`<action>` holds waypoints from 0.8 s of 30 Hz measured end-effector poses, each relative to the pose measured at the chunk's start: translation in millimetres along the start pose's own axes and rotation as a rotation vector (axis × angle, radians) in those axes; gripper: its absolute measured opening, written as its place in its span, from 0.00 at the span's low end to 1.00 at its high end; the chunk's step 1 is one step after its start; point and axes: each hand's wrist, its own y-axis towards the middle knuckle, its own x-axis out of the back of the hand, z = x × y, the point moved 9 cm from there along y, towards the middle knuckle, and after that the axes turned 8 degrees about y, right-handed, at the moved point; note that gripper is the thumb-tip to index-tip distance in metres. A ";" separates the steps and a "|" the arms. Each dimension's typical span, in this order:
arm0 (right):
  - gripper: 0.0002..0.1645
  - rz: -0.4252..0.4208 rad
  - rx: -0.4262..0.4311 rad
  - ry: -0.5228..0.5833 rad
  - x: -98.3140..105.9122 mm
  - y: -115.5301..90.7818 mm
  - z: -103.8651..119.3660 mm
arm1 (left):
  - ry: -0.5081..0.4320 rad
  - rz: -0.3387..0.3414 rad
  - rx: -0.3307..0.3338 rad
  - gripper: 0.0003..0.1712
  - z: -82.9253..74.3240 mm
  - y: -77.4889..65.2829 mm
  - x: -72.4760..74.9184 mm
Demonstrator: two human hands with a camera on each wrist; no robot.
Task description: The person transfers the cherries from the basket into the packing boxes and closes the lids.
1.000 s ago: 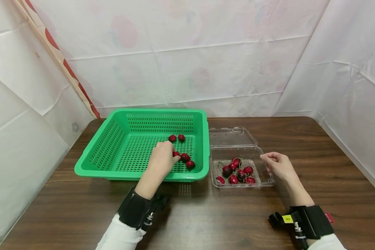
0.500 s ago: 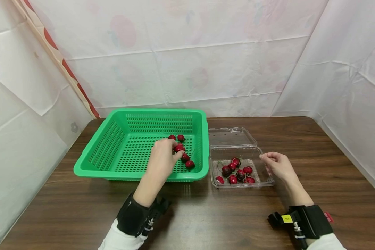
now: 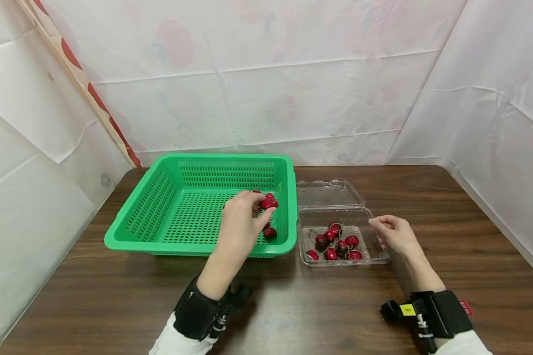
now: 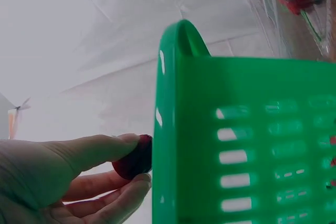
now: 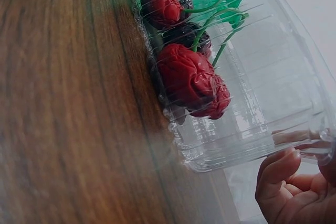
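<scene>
My left hand [image 3: 240, 222] pinches a dark red cherry [image 3: 269, 203] between thumb and fingers, raised over the right side of the green basket [image 3: 160, 246]. In the left wrist view the cherry [image 4: 134, 160] shows at the fingertips, beside the basket's rim [image 4: 165, 129]. Below the hand more cherries [image 3: 270, 233] lie in the basket, some partly hidden by it. My right hand [image 3: 395, 235] pinches the right rim of a clear plastic clamshell box [image 3: 377, 259]. Several wrinkled red cherries [image 5: 186, 74] with green stems lie in the box.
The box's lid [image 3: 330, 195] is folded back behind it, close to the basket's right side. Both containers stand on a brown wooden table [image 3: 302, 310]. White sheets [image 3: 266, 98] hang behind and at both sides.
My left hand has taken hold of a cherry in the basket, lifted it and moved right with it. The right hand stays at the box's rim.
</scene>
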 end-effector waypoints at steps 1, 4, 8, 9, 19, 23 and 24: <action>0.24 0.000 -0.001 -0.002 0.0 0.0 0.1 | -0.008 -0.013 -0.010 0.11 -2.3 0.0 0.3; 0.23 0.000 0.003 -0.010 0.2 -0.1 0.7 | -0.029 -0.042 -0.040 0.12 -9.2 0.6 0.0; 0.23 -0.001 0.008 -0.011 0.1 0.0 1.5 | -0.062 -0.060 -0.059 0.12 -16.6 1.5 -3.5; 0.23 0.000 0.007 -0.009 0.0 0.0 1.5 | -0.071 -0.063 -0.062 0.12 -18.2 1.7 -4.6; 0.22 -0.004 -0.001 0.001 -0.5 -0.7 1.8 | -0.098 -0.075 -0.107 0.11 -39.8 2.1 -15.7; 0.22 -0.003 -0.005 -0.002 -0.4 -1.1 2.0 | -0.117 -0.062 -0.126 0.11 -49.1 1.6 -23.4; 0.22 -0.003 -0.006 -0.002 -0.2 -1.1 2.0 | -0.121 -0.057 -0.131 0.11 -51.5 1.5 -25.3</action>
